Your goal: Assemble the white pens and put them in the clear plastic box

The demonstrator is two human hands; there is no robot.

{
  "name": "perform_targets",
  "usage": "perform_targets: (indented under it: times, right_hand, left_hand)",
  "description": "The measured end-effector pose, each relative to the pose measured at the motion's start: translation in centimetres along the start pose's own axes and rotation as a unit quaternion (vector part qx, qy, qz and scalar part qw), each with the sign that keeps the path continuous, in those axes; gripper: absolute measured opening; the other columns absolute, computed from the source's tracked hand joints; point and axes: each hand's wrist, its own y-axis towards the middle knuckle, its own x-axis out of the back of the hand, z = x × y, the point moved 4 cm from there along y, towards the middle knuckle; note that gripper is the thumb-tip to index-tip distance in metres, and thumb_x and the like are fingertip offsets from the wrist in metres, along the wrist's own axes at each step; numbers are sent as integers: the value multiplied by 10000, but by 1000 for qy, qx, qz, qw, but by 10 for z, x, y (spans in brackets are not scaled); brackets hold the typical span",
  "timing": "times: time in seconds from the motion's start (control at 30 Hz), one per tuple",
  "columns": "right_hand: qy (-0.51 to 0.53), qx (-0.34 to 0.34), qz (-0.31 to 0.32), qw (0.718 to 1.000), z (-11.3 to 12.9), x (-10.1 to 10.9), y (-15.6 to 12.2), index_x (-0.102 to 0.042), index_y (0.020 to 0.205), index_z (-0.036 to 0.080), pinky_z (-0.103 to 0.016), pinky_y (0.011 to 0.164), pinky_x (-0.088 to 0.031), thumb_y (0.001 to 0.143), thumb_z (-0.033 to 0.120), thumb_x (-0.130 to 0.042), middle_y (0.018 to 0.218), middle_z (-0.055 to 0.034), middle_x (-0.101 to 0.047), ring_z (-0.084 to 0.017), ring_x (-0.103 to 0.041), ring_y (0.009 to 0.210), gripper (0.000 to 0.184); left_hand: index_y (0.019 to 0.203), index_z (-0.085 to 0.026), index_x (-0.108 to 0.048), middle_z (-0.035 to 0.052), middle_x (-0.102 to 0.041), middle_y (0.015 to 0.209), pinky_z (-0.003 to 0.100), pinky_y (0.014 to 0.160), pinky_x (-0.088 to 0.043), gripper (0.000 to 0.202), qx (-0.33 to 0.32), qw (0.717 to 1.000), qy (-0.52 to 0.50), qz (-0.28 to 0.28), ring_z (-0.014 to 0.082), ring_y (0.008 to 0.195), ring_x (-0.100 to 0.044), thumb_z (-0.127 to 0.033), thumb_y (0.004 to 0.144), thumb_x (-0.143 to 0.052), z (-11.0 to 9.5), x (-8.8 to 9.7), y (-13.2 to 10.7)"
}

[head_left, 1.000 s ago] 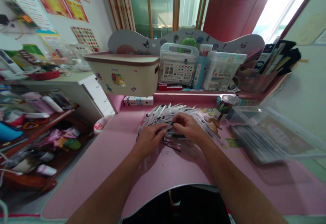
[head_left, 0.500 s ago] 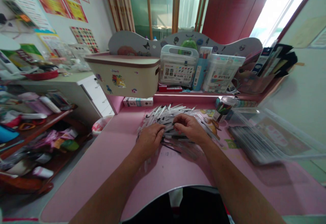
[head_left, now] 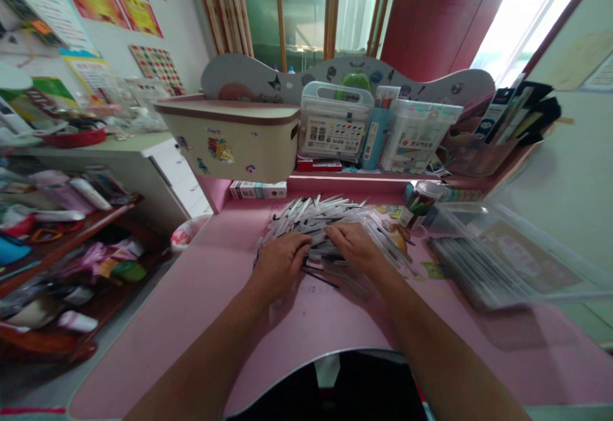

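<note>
A loose pile of slim white and clear pens (head_left: 306,211) with dark tips lies across the pink desk (head_left: 306,325). My left hand (head_left: 280,264) rests at the pile's left front, thumb and fingers pinched together. Facing it across a small gap, my right hand (head_left: 357,246) is closed too, its thumb and fingertips pointing left. A pale slender pen (head_left: 317,237) runs between the fingertips of both hands. Its ends are hidden by the fingers. Thin dark sticks (head_left: 320,278) and clear pieces lie just below the hands.
On the right stands a clear plastic box (head_left: 550,280) with a row of slim grey items (head_left: 474,271) in it. Behind the pile are a jar of pens (head_left: 424,200) and a small carton (head_left: 258,190). The shelf above carries a cream bin (head_left: 234,143) and marker cases (head_left: 335,127).
My right hand's fingers have straightened and lowered slightly, with the thumb side now toward the left hand. My left hand stays almost in place. The pile looks the same.
</note>
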Motion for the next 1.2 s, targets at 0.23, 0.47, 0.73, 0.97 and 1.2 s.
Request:
perform_targets:
  times: [0.23,0.47,0.73,0.97,1.2]
  right_hand:
    - [149,-45,33,987,-6,-1,-2,-572,907,213,-234,546,-327,811,302,-600,742,24,-526,-118,-454,621,134]
    - [36,9,7,999,1,1,2,-551,752,201,-274,679,-356,847,259,-559,732,15,-500,-142,-458,711,111]
    - [70,-9,3,998,-4,2,0,-578,834,207,-273,656,-353,875,313,-548,761,14,-523,-144,-460,689,118]
    - [23,39,-1,999,1,2,2,-526,737,203,-296,740,-364,871,255,-528,786,0,-503,-160,-481,777,144]
    - [49,-16,-5,999,-2,2,1,-542,773,212,-290,662,-343,900,294,-485,710,14,-484,-156,-457,686,162]
  left_hand:
    - [1016,-190,-704,80,-745,992,353,848,-529,242,0,1000,1,-15,219,917,-687,-234,923,-485,1,-1,-1]
    - [1025,-186,-709,88,-744,1017,368,861,-528,247,6,1000,15,-16,229,937,-683,-221,918,-490,4,-2,-1]
    - [1013,-196,-706,72,-746,1003,359,869,-528,226,2,1000,-3,-23,218,939,-682,-215,904,-508,2,-1,-2]
    - [1007,-191,-702,78,-744,997,365,876,-524,224,2,1000,-8,-21,222,941,-681,-216,910,-502,1,-2,-1]
    - [1023,-171,-699,92,-742,1011,370,871,-524,232,4,1000,-8,-20,229,946,-681,-212,913,-500,2,-3,-2]
